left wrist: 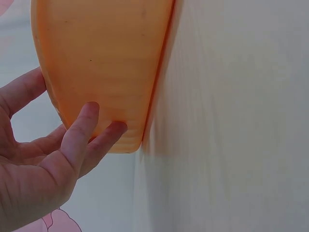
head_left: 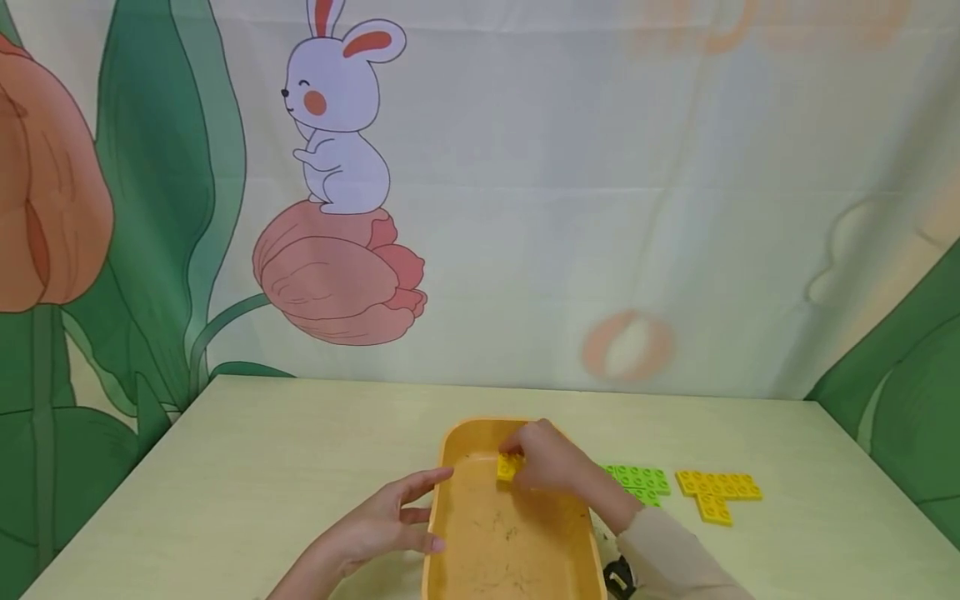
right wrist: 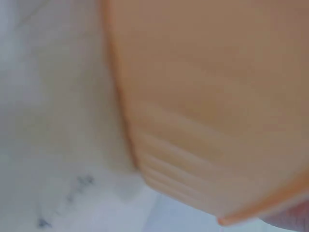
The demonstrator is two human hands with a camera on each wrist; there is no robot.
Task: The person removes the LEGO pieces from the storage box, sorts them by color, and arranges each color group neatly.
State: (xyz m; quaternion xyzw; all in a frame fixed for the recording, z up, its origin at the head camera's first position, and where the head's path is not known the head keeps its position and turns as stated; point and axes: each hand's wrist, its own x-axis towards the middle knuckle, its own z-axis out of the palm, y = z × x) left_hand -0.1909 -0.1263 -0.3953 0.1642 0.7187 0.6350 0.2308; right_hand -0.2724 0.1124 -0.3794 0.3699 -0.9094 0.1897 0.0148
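An orange plastic tray (head_left: 516, 533) stands on the table, long side running away from me. My left hand (head_left: 382, 521) is at its left wall, fingers spread and fairly straight; in the left wrist view, fingertips of the left hand (left wrist: 48, 169) touch the tray's outer wall (left wrist: 111, 58). Reaching over the right rim, my right hand (head_left: 551, 462) pinches a yellow toy building brick (head_left: 507, 467) inside the tray's far half. The hand covers part of that brick. The right wrist view shows mostly the tray's outer wall (right wrist: 203, 96), blurred.
Right of the tray lie light green bricks (head_left: 637, 479), partly behind the right forearm. Farther right, yellow bricks (head_left: 718, 485) form a T shape on the pale table (head_left: 300, 450). A printed curtain (head_left: 517, 208) hangs behind the table.
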